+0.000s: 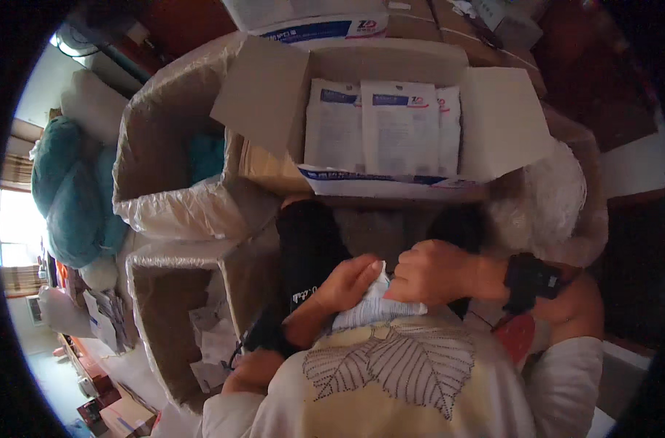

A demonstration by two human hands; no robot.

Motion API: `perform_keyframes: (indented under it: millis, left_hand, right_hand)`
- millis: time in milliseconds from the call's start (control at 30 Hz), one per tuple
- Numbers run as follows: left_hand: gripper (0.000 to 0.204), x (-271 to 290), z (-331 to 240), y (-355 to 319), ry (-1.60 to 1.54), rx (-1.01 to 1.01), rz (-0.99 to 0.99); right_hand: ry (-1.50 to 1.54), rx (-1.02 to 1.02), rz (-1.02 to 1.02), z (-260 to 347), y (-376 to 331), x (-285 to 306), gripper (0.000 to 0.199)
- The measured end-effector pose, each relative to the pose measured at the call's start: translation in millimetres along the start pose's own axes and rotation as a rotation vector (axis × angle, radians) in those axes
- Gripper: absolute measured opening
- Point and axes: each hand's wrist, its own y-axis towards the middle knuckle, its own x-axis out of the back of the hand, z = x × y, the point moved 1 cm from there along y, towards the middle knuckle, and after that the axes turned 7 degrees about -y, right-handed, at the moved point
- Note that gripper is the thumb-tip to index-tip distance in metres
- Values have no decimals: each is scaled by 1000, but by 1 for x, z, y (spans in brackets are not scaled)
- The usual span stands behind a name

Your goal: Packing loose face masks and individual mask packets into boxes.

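Observation:
A white printed pouch (372, 310) lies in my lap against my shirt, held between both hands at its upper edge. My left hand (349, 283) grips its left side, with the thumb on top. My right hand (436, 273) is closed at its right side, the fingers curled in and their tips partly hidden. Beyond my knees stands an open white carton (391, 188) with its flaps spread. Several similar flat white pouches (399, 131) stand upright in it.
On the left are two plastic-lined cardboard boxes, a far one (146, 153) with teal material inside and a near one (175, 292) with white packets. Teal bundles (73, 197) are piled farther left. Clear plastic (547, 193) bulges at the right, and another printed carton (318, 29) stands behind.

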Motion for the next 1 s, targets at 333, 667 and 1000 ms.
perform_keyframes:
  millis: [333, 667, 1000]
  left_hand:
    - [25, 3, 15, -2, -174, 117, -153]
    - [23, 15, 32, -5, -142, 70, -270]
    - [5, 63, -38, -11, 776, -482, -535]
  right_hand:
    - [246, -290, -170, 29, -23, 16, 24]
    - [560, -479, -291, 46, -48, 17, 29]
    - [240, -749, -244, -7, -27, 34, 22]
